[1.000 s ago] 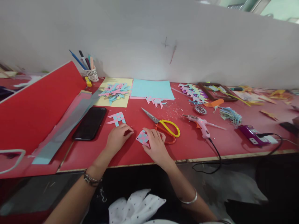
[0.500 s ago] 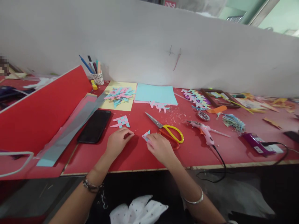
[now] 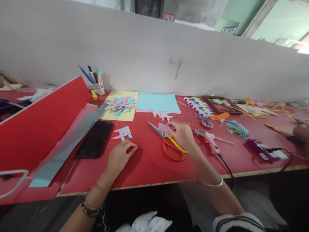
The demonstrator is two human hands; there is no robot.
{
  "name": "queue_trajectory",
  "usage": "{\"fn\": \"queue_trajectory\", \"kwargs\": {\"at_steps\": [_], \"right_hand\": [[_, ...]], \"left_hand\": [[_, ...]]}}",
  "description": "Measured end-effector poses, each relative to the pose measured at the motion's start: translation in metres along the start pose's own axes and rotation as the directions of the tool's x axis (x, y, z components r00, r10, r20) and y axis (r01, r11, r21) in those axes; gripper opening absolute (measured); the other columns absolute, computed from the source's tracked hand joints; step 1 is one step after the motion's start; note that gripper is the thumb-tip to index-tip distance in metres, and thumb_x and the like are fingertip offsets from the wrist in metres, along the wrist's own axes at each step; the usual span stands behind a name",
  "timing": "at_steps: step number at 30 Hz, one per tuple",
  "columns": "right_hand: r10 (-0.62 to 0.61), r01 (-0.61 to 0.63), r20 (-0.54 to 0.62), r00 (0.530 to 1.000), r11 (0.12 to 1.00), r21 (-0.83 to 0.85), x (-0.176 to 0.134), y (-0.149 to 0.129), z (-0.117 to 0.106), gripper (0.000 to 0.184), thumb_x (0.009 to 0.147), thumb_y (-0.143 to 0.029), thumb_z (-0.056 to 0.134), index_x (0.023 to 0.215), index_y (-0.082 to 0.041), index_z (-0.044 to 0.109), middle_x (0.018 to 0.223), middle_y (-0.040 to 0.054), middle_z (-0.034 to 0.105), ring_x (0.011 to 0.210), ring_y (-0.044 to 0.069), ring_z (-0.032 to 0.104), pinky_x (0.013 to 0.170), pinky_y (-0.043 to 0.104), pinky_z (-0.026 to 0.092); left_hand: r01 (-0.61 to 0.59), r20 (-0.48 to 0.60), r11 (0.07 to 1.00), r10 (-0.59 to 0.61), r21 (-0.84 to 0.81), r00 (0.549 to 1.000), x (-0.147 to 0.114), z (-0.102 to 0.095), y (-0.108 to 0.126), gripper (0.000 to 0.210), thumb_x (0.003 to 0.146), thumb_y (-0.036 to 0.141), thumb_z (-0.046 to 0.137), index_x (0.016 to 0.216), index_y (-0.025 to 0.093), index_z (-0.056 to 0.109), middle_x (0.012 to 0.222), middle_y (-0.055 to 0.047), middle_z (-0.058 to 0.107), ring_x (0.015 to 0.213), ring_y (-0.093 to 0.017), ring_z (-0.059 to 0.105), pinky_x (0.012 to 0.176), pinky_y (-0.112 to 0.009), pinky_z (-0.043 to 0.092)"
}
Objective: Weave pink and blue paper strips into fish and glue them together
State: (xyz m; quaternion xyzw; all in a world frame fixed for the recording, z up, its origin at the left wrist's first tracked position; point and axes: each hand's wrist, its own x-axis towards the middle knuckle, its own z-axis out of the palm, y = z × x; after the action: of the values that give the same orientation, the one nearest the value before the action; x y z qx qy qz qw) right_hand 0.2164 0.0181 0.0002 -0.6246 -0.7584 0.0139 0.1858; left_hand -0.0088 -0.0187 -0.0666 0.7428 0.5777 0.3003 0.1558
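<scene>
My right hand pinches a small pink-and-blue woven paper piece above the scissors. These scissors lie with blades part open, one handle loop yellow and the other orange-red. My left hand rests low over the red tabletop, thumb and fingertips together, and nothing shows in them. Just beyond it lies a woven paper fish in pink and blue. A black phone is to the left of that hand.
Folded paper strips are heaped on a yellow sheet. Blue paper lies behind the scissors. A pink glue gun with a black cord is to the right. A red panel stands at left. Another person's hand appears far right.
My right hand has lifted the paper piece and carried it forward and right, over the scissors. My left hand stays beside the paper fish. The camera view has tilted slightly; another person's hand has appeared far right.
</scene>
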Motion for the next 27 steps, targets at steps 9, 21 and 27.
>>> {"fn": "queue_trajectory", "kwargs": {"at_steps": [9,21,27], "right_hand": [[0.102,-0.114,-0.072,0.992,0.973,-0.201,0.081,0.068,0.006,0.024,0.083,-0.025,0.043,0.073,-0.016,0.063,0.081,0.0100,0.066,0.075,0.018,0.057,0.058,0.024,0.035],[-0.268,0.247,0.158,0.950,0.959,0.142,0.071,0.003,0.028,0.025,0.081,-0.031,0.049,0.098,-0.017,0.060,0.099,0.0048,0.062,0.086,0.014,0.056,0.077,0.024,0.042],[-0.571,0.501,0.290,0.768,0.817,0.285,0.051,-0.076,0.076,0.062,0.072,-0.036,0.063,0.126,-0.015,0.041,0.126,0.0132,0.047,0.116,0.025,0.041,0.090,0.039,0.038]], "left_hand": [[-0.023,0.002,0.997,0.023,0.072,1.000,-0.002,0.003,-0.001,0.018,0.080,0.029,0.049,0.072,0.020,0.063,0.075,0.001,0.066,0.059,-0.011,0.058,0.053,-0.020,0.040],[-0.171,-0.088,0.984,0.175,0.050,0.981,-0.003,0.008,-0.004,0.018,0.081,0.026,0.050,0.072,0.020,0.065,0.071,-0.001,0.066,0.065,-0.013,0.062,0.057,-0.021,0.044],[-0.302,-0.149,0.952,0.292,-0.049,0.945,-0.013,0.004,-0.001,0.027,0.084,0.030,0.045,0.068,0.019,0.064,0.065,-0.001,0.065,0.060,-0.012,0.061,0.056,-0.020,0.046]]}}
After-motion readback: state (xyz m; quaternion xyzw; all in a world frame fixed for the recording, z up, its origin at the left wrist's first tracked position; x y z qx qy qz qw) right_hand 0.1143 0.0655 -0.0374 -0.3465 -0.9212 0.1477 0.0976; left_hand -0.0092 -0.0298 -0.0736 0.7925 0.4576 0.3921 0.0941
